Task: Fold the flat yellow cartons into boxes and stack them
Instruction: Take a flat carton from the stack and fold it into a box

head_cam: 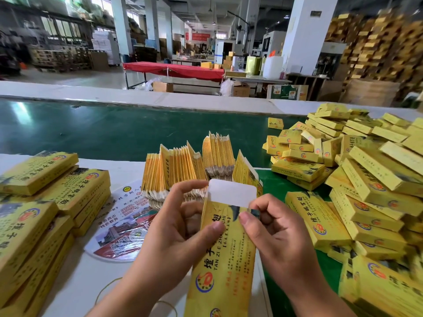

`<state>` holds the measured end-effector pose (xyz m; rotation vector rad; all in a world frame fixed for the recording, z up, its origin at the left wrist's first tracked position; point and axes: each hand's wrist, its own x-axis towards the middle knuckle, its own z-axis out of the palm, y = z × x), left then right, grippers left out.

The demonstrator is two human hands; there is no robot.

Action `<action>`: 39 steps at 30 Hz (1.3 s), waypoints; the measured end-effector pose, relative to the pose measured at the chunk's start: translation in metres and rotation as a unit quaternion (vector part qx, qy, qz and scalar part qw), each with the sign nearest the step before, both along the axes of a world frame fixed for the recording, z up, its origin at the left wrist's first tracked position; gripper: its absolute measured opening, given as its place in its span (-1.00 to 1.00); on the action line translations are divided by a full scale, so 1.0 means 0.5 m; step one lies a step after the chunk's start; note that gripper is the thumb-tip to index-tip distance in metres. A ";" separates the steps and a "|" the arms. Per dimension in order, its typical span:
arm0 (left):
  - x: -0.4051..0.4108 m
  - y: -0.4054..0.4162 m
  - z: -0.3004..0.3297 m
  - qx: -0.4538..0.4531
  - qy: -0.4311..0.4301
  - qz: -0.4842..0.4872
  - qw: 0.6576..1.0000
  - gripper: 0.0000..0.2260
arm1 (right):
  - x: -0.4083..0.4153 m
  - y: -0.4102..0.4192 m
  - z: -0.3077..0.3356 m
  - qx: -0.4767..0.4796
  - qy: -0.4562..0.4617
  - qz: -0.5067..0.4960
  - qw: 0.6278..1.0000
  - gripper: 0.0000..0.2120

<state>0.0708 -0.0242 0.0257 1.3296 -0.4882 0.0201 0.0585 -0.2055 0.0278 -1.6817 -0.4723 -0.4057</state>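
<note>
A yellow carton (223, 255) is held up over the bench (119, 170) edge, gripped by both hands. Its left edge is pinched by the left hand (174, 227), thumb on the printed face. The small side flap by the white tuck flap (232, 194) is nipped by the right hand (274, 229); how far the body is opened is hard to judge. Flat cartons (183, 168) are bunched upright just behind. Folded boxes (366, 179) are heaped at right, and more are stacked at left (45, 191).
</note>
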 end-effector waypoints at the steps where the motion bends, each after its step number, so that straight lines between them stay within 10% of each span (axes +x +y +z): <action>1: 0.001 0.001 -0.001 0.004 -0.003 0.000 1.000 -0.61 | 0.000 -0.001 0.001 0.000 0.002 0.000 1.000 -0.77; 17: 0.015 0.015 -0.004 0.132 -0.028 0.067 0.989 -0.73 | 0.008 -0.004 -0.007 -0.030 0.028 -0.001 0.999 -0.82; 22: 0.025 0.022 -0.002 0.035 0.045 0.024 0.998 -0.54 | 0.016 -0.014 -0.007 0.026 0.164 0.079 0.983 -0.45; 39: 0.023 0.022 0.005 0.066 0.039 0.019 0.997 -0.79 | 0.018 -0.014 0.000 0.053 0.132 0.096 0.985 -0.75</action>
